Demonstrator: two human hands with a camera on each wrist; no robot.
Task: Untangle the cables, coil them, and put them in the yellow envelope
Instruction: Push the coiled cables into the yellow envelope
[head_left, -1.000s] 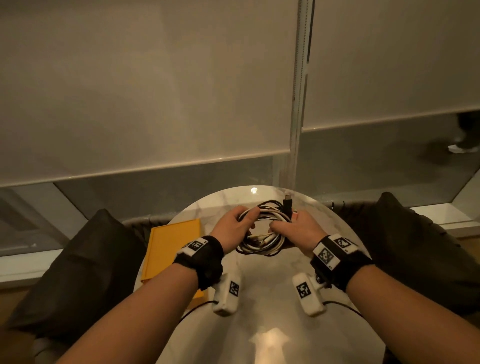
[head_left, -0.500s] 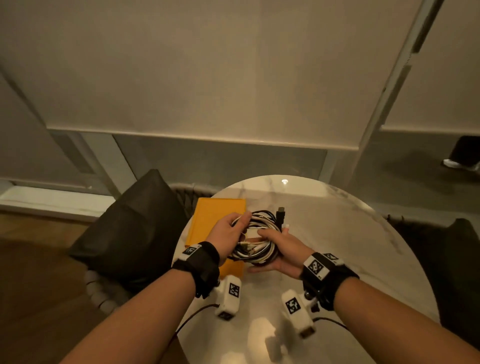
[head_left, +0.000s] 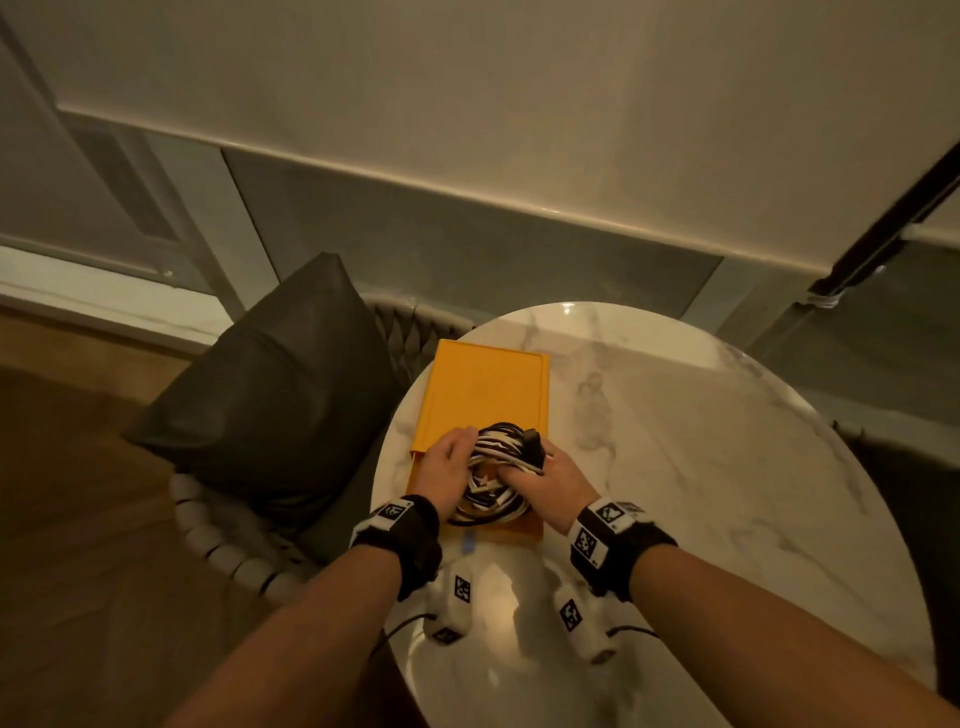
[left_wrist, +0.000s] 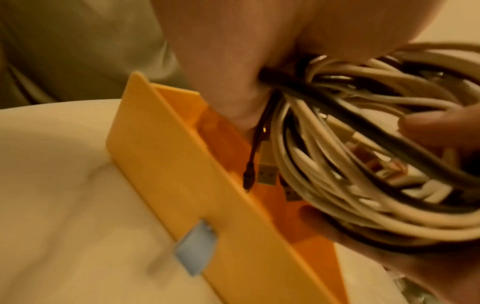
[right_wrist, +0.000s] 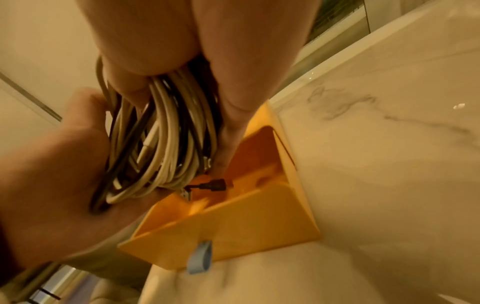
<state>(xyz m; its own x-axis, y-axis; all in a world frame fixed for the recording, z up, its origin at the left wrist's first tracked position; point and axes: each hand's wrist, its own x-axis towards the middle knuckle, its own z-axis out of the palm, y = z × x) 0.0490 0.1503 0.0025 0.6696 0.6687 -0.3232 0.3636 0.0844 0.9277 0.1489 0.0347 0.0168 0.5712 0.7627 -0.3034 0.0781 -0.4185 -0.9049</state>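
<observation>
A coiled bundle of white and black cables (head_left: 496, 470) hangs just above the near, open end of the yellow envelope (head_left: 485, 395), which lies on the round marble table (head_left: 675, 441). My left hand (head_left: 447, 470) grips the bundle's left side and my right hand (head_left: 545, 480) grips its right side. In the wrist views the cable bundle (left_wrist: 363, 160) (right_wrist: 161, 144) sits over the envelope (left_wrist: 166, 156) mouth, with the flap folded down toward me. The envelope (right_wrist: 233, 226) flap carries a pale blue tab (right_wrist: 200, 259). Loose plugs dangle into the opening.
A dark cushion (head_left: 270, 395) on a woven chair stands left of the table, close to the envelope's edge. Another dark seat sits at the right edge. Bare marble stretches to the right of my hands. A wall with a grey base panel lies beyond.
Both hands carried the cable bundle leftward from the table's middle to above the envelope's near end. My head view swung left and tilted down.
</observation>
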